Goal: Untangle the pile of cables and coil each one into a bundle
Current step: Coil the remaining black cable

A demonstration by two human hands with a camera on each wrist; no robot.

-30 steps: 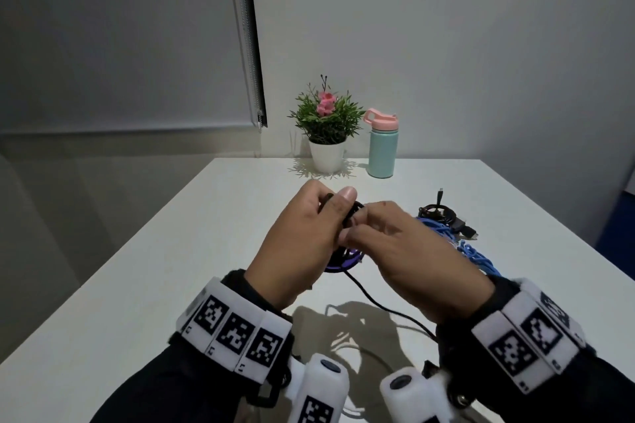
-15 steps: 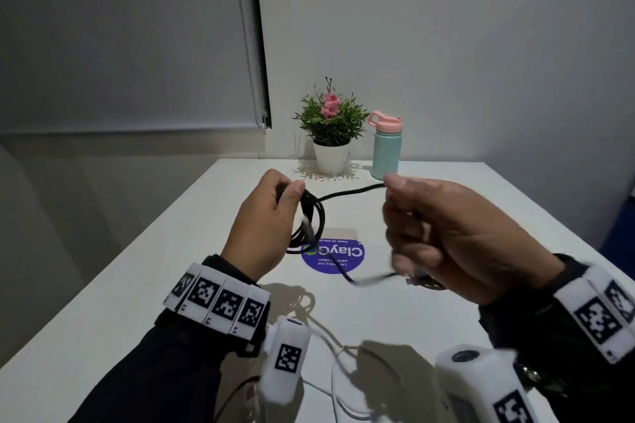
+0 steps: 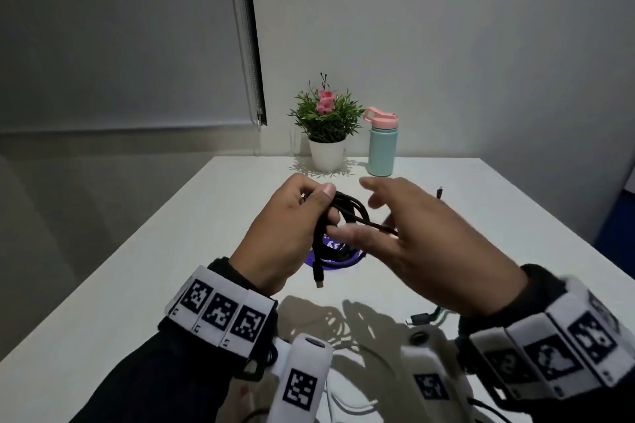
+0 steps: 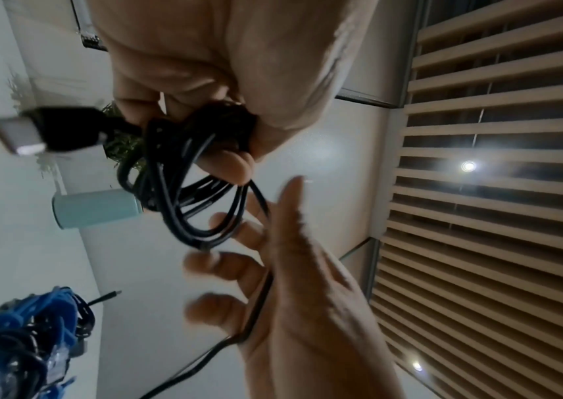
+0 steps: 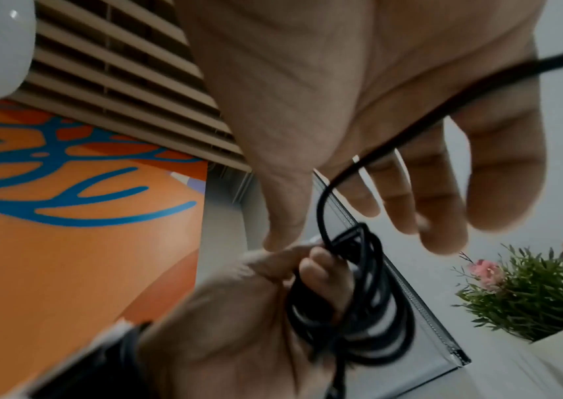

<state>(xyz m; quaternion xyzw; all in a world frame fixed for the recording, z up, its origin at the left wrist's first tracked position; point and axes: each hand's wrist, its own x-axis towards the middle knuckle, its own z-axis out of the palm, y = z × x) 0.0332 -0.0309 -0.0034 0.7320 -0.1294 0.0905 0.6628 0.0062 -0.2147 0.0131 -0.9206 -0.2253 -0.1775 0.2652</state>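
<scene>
Coil of thin black cable (image 3: pixel 343 216) sits gripped in left hand (image 3: pixel 285 233) above the white table (image 3: pixel 137 268). Right hand (image 3: pixel 426 244), half a second ago pulling slack outward, now lies open at the coil, tail across its palm: another loop laid, winding unfinished.

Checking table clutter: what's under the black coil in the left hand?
Below the black cable coil, held by the left hand, a round purple sticker lies on the white table. Coil and fingers cover most of its lettering.
</scene>
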